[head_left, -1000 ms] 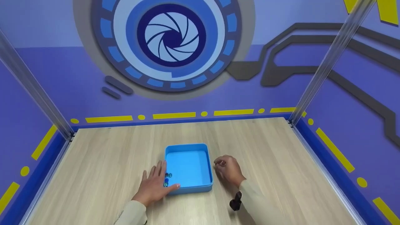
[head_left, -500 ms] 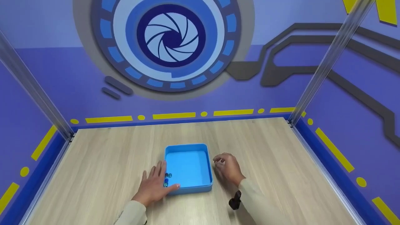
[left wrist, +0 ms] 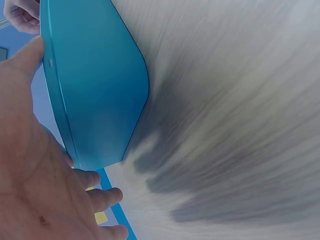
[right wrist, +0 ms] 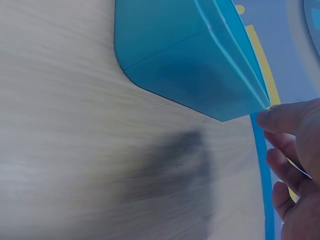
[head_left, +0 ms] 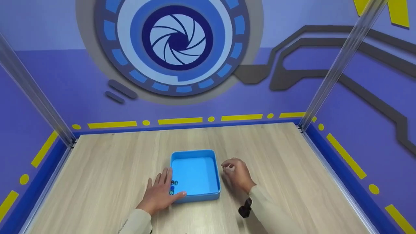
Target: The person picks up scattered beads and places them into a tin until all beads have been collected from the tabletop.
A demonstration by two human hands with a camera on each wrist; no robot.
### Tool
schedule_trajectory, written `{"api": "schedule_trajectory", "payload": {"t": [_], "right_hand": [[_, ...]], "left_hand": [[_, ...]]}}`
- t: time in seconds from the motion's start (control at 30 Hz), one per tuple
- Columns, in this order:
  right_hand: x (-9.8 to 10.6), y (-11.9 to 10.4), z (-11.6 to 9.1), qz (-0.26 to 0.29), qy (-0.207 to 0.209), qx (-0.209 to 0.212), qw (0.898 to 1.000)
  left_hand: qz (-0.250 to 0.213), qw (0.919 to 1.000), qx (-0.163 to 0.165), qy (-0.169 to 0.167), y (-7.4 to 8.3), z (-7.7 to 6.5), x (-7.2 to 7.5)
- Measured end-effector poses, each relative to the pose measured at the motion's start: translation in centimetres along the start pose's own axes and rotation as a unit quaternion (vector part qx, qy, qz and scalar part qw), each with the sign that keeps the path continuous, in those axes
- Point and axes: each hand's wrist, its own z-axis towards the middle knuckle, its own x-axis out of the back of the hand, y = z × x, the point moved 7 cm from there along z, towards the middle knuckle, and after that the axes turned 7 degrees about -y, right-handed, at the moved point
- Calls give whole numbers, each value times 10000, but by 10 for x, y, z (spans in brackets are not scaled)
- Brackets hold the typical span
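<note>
A square blue tray (head_left: 196, 175) stands on the table, with several small dark glass marbles (head_left: 172, 188) gathered inside along its left wall. My left hand (head_left: 158, 194) lies against that wall, fingers spread and mostly straight, thumb across the front-left corner of the rim. In the left wrist view the palm (left wrist: 40, 180) faces the tray's outer side (left wrist: 100, 85). Just outside the right wall is my right hand (head_left: 239, 174), its fingers curled and its thumb and forefinger close together. I cannot tell whether a small thing sits between those fingertips; the right wrist view shows the fingers (right wrist: 287, 170) partly hidden.
The light wood table (head_left: 120, 162) is bounded by purple-blue panels (head_left: 156, 107) at the back and sides, with clear posts (head_left: 338, 68) at the back corners. A black device (head_left: 245, 208) is strapped at the right wrist.
My right hand has shifted slightly away from me along the tray's right side, its thumb and forefinger forming a rounder loop. The left hand, tray and marbles have stayed in place.
</note>
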Motion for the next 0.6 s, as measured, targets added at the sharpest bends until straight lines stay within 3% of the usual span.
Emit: {"api": "schedule_trajectory", "payload": {"t": [0.47,0.6], "right_hand": [[5,-5,2,-37,1,-6,10000],[6,-7,3,-110,31,158,9998]], "left_hand": [[-30,10000,-2,45,0,0,0],[-69,9999,-52,73,1,-1,1]]}}
